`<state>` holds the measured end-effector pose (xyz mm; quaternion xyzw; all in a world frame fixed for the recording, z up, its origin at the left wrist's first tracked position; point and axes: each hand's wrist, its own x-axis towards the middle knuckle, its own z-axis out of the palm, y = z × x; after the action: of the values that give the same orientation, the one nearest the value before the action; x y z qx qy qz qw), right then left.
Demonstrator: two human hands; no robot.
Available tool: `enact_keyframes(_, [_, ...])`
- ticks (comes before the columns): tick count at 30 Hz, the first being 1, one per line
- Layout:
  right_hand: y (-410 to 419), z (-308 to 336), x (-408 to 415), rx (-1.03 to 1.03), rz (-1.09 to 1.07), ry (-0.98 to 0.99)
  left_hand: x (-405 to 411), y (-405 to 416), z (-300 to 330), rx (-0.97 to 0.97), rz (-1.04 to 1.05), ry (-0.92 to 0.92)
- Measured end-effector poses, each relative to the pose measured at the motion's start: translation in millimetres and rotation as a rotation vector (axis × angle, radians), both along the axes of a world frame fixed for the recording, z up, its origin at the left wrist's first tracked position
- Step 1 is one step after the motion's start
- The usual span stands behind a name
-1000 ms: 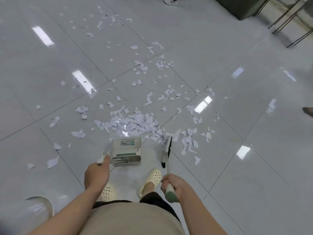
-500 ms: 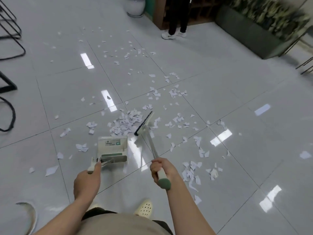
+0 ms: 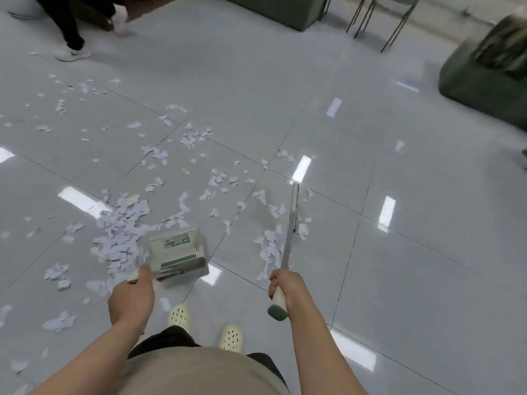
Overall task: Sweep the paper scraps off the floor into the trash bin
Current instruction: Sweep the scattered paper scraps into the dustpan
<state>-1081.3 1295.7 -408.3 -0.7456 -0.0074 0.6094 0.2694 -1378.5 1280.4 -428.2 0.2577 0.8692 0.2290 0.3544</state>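
White paper scraps [image 3: 122, 226] lie scattered over the glossy grey tile floor, thickest in a heap just left of the dustpan. My left hand [image 3: 132, 297] grips the handle of a white and green dustpan [image 3: 178, 250] that rests on the floor in front of my feet. My right hand [image 3: 285, 286] grips the green-tipped handle of a broom [image 3: 289, 232]. The broom's shaft reaches forward to the right of the dustpan, and its head [image 3: 295, 192] sits among scraps there. No trash bin shows in this view.
Another person's legs and white shoes [image 3: 72, 54] stand at the far left by the scraps. Dark green planters [image 3: 484, 89] sit at the right and at the back. Thin metal chair legs [image 3: 396, 21] stand behind. My feet in cream clogs [image 3: 231, 336] are below the dustpan.
The broom has swung from the heap left of centre over to the right of the dustpan. The view has turned right. The dustpan stays in my left hand near the heap.
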Motion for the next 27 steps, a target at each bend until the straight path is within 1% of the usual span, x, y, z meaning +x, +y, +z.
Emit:
enact_keyframes(2, [-10.5, -4.3, 18.0, -0.016, -0.085, -0.04, 7.7, 14.6, -2.0, 0.001, -0.066, -0.01])
enact_keyframes(6, [-26.6, -8.9, 36.3, -0.064, -0.249, -0.081, 14.7, 49.5, -6.6, -0.015, -0.131, -0.051])
enact_keyframes(9, [-35.7, -11.9, 36.1, -0.116, -0.282, -0.104, 21.1, 71.5, -6.4, -0.021, -0.187, -0.095])
enact_keyframes(11, [-39.4, -18.3, 30.0, -0.148, -0.256, -0.102, 21.0, 83.0, -6.5, -0.023, -0.231, -0.108])
enact_keyframes(15, [-41.0, -32.6, 8.1, -0.253, -0.116, -0.061, 3.7, 94.5, -8.1, -0.032, -0.276, -0.115])
enact_keyframes(17, [-31.9, -38.3, -11.5, -0.282, 0.006, 0.004, -10.3, 95.4, -10.6, -0.033, -0.281, -0.113])
enact_keyframes(20, [-2.0, -35.3, -56.0, -0.312, 0.266, 0.11, -34.9, 92.3, -13.8, -0.058, -0.268, -0.092])
enact_keyframes(21, [8.2, -34.7, -70.2, -0.308, 0.277, 0.17, -41.9, 89.9, -15.0, -0.07, -0.264, -0.084])
enact_keyframes(23, [29.5, -37.9, -88.2, -0.278, 0.203, 0.277, -52.2, 85.2, -15.3, -0.089, -0.238, -0.086])
enact_keyframes(26, [65.3, -47.5, -92.0, -0.219, 0.161, 0.338, -62.8, 79.7, -16.5, -0.113, -0.156, -0.1])
enact_keyframes(27, [76.6, -51.7, -91.3, -0.211, 0.128, 0.385, -66.8, 77.9, -17.4, -0.125, -0.135, -0.095])
